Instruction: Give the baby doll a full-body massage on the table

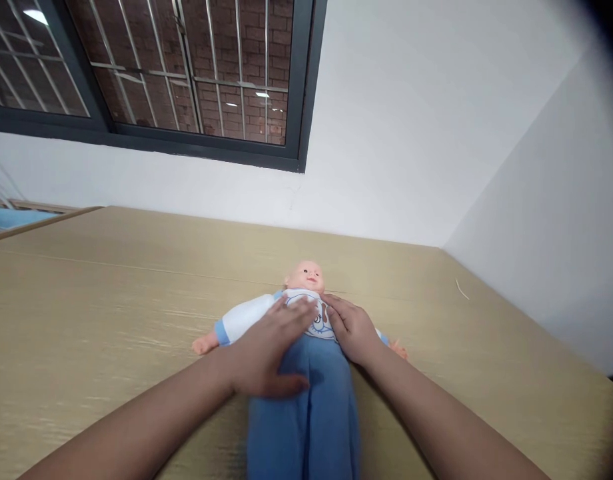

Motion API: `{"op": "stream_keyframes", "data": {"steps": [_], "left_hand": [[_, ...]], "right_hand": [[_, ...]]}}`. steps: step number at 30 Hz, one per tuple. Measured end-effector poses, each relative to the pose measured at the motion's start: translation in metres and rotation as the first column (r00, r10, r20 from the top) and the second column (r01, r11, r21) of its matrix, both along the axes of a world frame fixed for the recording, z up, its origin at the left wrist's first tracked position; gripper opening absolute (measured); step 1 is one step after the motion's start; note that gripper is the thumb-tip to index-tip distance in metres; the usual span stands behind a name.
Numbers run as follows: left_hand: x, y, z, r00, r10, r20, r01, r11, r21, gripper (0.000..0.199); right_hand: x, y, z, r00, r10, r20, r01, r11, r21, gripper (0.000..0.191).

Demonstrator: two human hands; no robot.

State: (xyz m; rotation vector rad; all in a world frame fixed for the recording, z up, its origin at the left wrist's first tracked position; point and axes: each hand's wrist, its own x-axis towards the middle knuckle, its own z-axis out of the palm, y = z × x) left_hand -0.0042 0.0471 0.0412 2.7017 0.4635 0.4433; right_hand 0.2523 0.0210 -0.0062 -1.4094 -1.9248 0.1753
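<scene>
A baby doll (309,275) lies on its back on a wooden surface, its head toward the wall and its arms spread out. It wears a white shirt (316,320) with blue cuffs and a printed cartoon face, and blue trousers (306,413). My left hand (279,347), a little blurred, is over the doll's chest and waist with its fingers stretched and thumb apart; whether it presses down is unclear. Along the other side of the chest rests my right hand (354,327), fingers extended on the shirt near the shoulder. Neither hand grips the doll.
The wooden surface (111,287) reaches to white walls (411,133) behind and at the right. A dark-framed window (201,147) with metal bars is above. Something light blue (16,217) shows beyond the left edge. A thin pale strand (461,290) lies at the right.
</scene>
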Motion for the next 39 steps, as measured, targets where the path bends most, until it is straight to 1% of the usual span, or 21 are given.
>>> {"op": "stream_keyframes", "data": {"steps": [2,4,5,7,9,11,14,17,20,24,27,30,31,32,33,34,35,36,37,38,39], "left_hand": [[0.004,-0.018,0.009,0.988,-0.151,-0.016,0.151,0.988,-0.028,0.106],[0.008,-0.030,0.014,0.966,-0.257,-0.026,0.255,0.965,-0.059,0.100],[0.009,-0.034,0.015,0.958,-0.284,-0.030,0.281,0.957,-0.068,0.096],[0.010,-0.035,0.015,0.956,-0.292,-0.038,0.289,0.955,-0.067,0.091],[0.011,-0.031,0.013,0.964,-0.260,-0.053,0.258,0.965,-0.047,0.091],[0.010,-0.023,0.009,0.978,-0.199,-0.067,0.198,0.980,-0.024,0.096],[0.008,-0.005,0.002,0.997,-0.029,-0.077,0.028,1.000,-0.010,0.099],[0.005,0.014,-0.007,0.987,0.138,-0.080,-0.141,0.990,-0.032,0.096],[0.004,0.025,-0.012,0.969,0.234,-0.085,-0.239,0.970,-0.055,0.096],[0.004,0.024,-0.015,0.949,0.302,-0.088,-0.307,0.950,-0.051,0.096],[0.004,0.023,-0.017,0.948,0.311,-0.071,-0.315,0.948,-0.049,0.097],[0.001,0.028,-0.022,0.963,0.263,-0.051,-0.266,0.963,-0.052,0.098],[-0.001,0.030,-0.023,0.970,0.242,-0.041,-0.244,0.968,-0.054,0.099],[-0.002,0.032,-0.024,0.975,0.220,-0.030,-0.221,0.974,-0.054,0.099],[-0.003,0.034,-0.024,0.980,0.198,-0.022,-0.199,0.979,-0.053,0.097],[-0.005,0.035,-0.025,0.984,0.178,-0.018,-0.179,0.983,-0.049,0.094],[-0.005,0.036,-0.025,0.986,0.163,-0.020,-0.164,0.985,-0.045,0.089],[-0.006,0.037,-0.025,0.988,0.150,-0.026,-0.151,0.988,-0.040,0.084],[-0.007,0.038,-0.025,0.989,0.141,-0.033,-0.142,0.989,-0.037,0.080],[-0.007,0.038,-0.026,0.990,0.133,-0.037,-0.134,0.990,-0.037,0.077],[-0.007,0.039,-0.026,0.991,0.126,-0.037,-0.127,0.991,-0.040,0.074]], "right_hand": [[0.001,0.001,-0.001,1.000,0.013,0.003,-0.013,1.000,-0.001,0.043],[0.002,0.002,-0.002,1.000,0.005,0.011,-0.005,1.000,-0.005,0.044],[0.002,0.003,-0.003,1.000,-0.003,0.014,0.003,1.000,-0.008,0.044],[0.002,0.003,-0.003,1.000,-0.009,0.020,0.010,1.000,-0.012,0.043],[0.001,0.003,-0.004,1.000,-0.001,0.021,0.002,1.000,-0.019,0.044],[0.000,0.003,-0.003,1.000,0.005,0.014,-0.005,1.000,-0.021,0.044],[-0.001,0.003,-0.002,1.000,0.014,-0.007,-0.015,1.000,-0.012,0.041],[-0.002,0.003,0.001,1.000,0.021,-0.006,-0.021,1.000,-0.023,0.037],[-0.004,0.002,0.003,1.000,0.003,0.004,-0.003,0.999,-0.034,0.036],[-0.004,0.003,0.004,1.000,0.020,0.014,-0.019,1.000,-0.018,0.034],[-0.003,0.004,0.005,1.000,0.001,0.021,-0.001,1.000,0.014,0.035],[-0.008,-0.005,0.013,0.999,-0.010,0.048,0.002,0.988,0.152,0.032],[-0.012,-0.011,0.018,0.998,0.025,0.066,-0.038,0.977,0.211,0.031],[-0.018,-0.019,0.024,0.992,0.093,0.091,-0.113,0.960,0.257,0.032],[-0.025,-0.027,0.030,0.973,0.193,0.125,-0.221,0.934,0.279,0.034],[-0.034,-0.036,0.036,0.935,0.318,0.157,-0.350,0.897,0.268,0.037],[-0.042,-0.045,0.042,0.868,0.457,0.192,-0.492,0.843,0.218,0.039],[-0.050,-0.052,0.047,0.814,0.538,0.219,-0.574,0.803,0.162,0.038],[-0.056,-0.057,0.051,0.774,0.586,0.239,-0.622,0.775,0.115,0.040],[-0.060,-0.060,0.053,0.748,0.613,0.256,-0.646,0.760,0.070,0.044],[-0.062,-0.060,0.053,0.740,0.616,0.271,-0.646,0.763,0.032,0.049]]}}
